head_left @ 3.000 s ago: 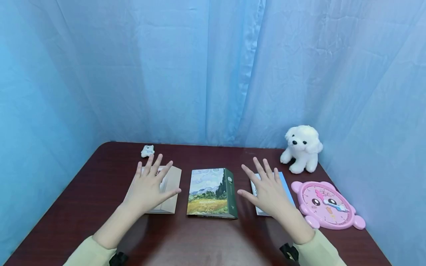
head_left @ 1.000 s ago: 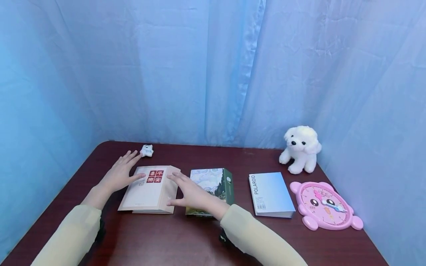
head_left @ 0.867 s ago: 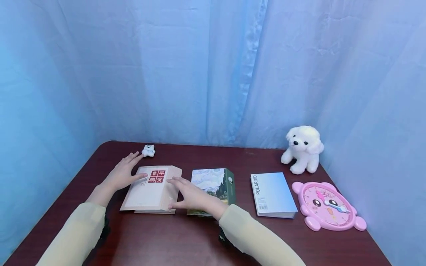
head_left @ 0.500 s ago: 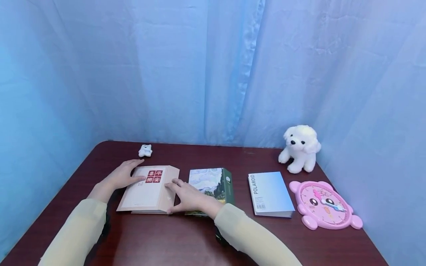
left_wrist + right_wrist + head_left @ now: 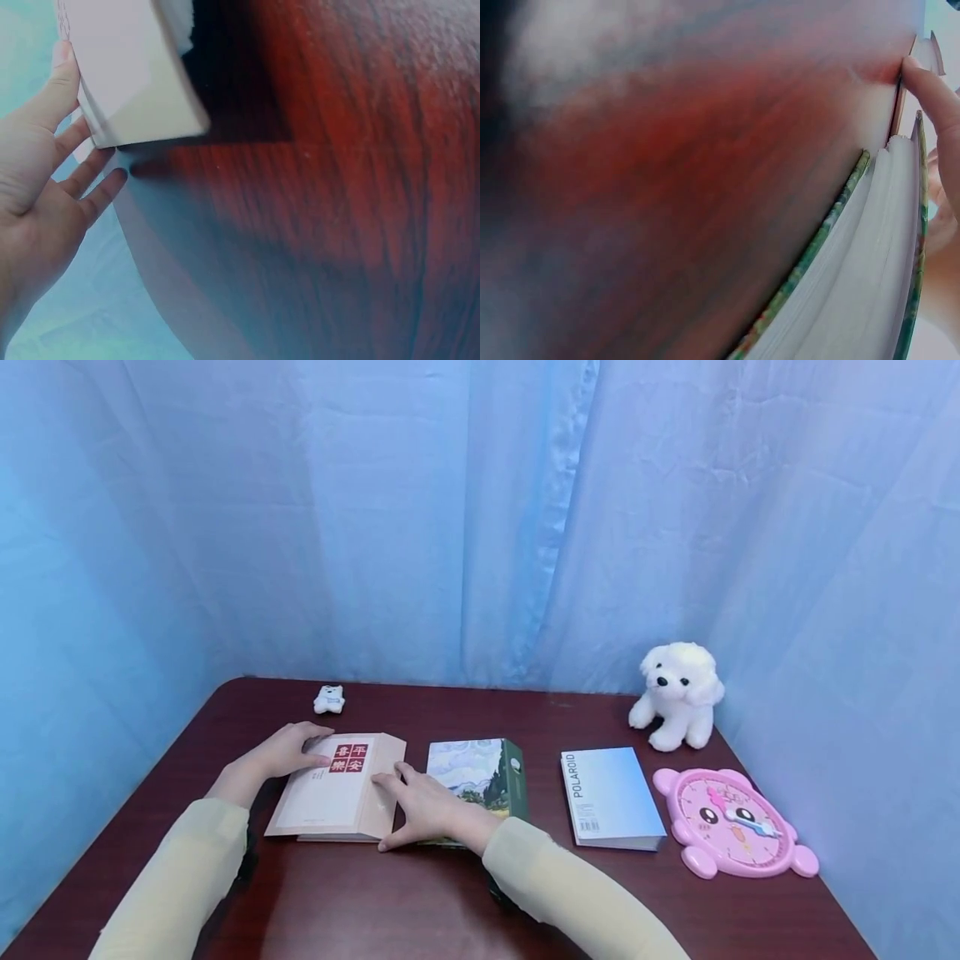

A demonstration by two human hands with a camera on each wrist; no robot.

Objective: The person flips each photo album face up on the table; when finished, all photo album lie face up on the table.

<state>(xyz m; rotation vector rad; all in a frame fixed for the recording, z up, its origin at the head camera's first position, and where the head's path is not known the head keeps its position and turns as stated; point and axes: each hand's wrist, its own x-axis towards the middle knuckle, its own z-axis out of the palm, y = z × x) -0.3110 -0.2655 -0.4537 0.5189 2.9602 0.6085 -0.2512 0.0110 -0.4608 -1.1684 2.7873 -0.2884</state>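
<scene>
A white photo album point(image 5: 318, 797) with red Chinese characters lies at left on the table. My left hand point(image 5: 277, 756) is at its far left corner, thumb over the cover and fingers along the far edge. In the left wrist view, the thumb and loosely bent fingers of this hand point(image 5: 45, 150) lie either side of the album's point(image 5: 127, 67) edge. At the album's right, my right hand point(image 5: 431, 810) has fingertips at the slanted spine and thumb by the near corner. Its forearm side partly covers a green album point(image 5: 468, 768) with a painted landscape, seen end-on in the right wrist view.
A blue-white Polaroid album point(image 5: 615, 797) lies right of centre. Farther right are a pink toy clock point(image 5: 738, 827) and a white plush dog point(image 5: 678, 693). A small white bear figure point(image 5: 328, 699) sits near the far left. Blue curtains enclose the dark table point(image 5: 360, 902).
Both hands, spread over the table before, have moved to the white album. The left hand's fingers have drawn in to its far corner, and the right thumb has moved nearer me along its edge.
</scene>
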